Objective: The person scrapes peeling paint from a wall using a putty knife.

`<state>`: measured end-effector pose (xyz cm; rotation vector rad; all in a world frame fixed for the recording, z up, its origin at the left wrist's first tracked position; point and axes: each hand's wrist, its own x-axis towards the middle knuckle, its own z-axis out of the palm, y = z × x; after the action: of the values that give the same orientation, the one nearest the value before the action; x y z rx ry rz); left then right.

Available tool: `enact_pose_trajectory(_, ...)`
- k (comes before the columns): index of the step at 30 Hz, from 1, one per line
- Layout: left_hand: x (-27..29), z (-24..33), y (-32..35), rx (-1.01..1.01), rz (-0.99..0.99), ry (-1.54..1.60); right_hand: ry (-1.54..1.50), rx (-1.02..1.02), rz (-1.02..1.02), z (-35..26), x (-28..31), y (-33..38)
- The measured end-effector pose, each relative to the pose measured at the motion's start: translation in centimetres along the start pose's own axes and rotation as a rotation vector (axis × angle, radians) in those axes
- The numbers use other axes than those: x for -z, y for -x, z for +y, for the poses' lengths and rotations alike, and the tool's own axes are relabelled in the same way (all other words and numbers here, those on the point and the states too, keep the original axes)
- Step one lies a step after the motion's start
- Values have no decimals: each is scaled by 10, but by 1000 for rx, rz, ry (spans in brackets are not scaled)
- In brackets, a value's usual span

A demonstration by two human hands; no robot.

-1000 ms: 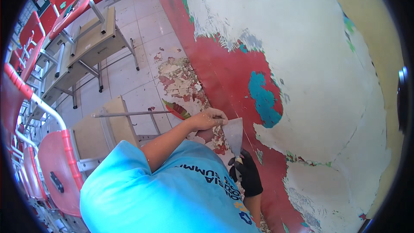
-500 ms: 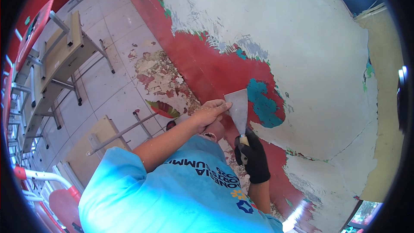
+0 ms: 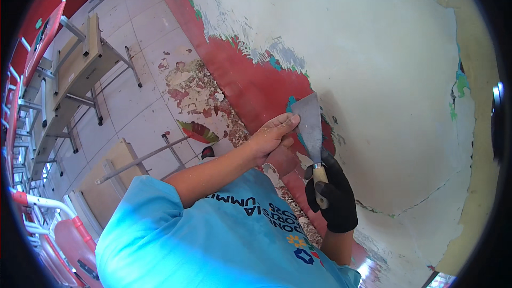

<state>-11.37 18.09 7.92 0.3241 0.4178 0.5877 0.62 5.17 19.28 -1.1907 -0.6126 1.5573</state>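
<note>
My right hand [image 3: 336,194], in a black glove, is wrapped round the wooden handle of a paint scraper [image 3: 308,120]. The scraper's wide metal blade points up and away, in front of the wall. My bare left hand [image 3: 273,138] is closed at the blade's left edge, thumb and fingertips against it. Behind the blade, the wall [image 3: 384,74] shows red paint, bits of turquoise and a large pale stripped area. Below my left hand hangs a curled reddish flake of paint [image 3: 281,160], its lower side pale.
Paint chips and rubble [image 3: 200,90] lie along the foot of the wall on the tiled floor [image 3: 141,112]. A red and green dustpan-like piece [image 3: 197,132] sits beside them. Wooden desks [image 3: 72,80] with metal legs and red chairs [image 3: 74,240] stand on the left. A crack [image 3: 394,215] crosses the wall.
Both hands have shifted to the right with the scraper, and the blade is now more upright. It covers most of the turquoise patch. The view has shifted a little too.
</note>
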Motion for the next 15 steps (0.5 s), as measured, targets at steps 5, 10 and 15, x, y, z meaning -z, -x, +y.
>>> enact_pose_trajectory(5,-36,-3,-4,105,-30,44,268,-46,83,-27,17,4)
enact_pose_trajectory(10,-44,-13,-10,9,-137,-408,600,-131,189,-63,7,10)
enact_pose_trajectory(15,-42,0,-10,-281,-205,-598,968,-175,267,-95,-26,9)
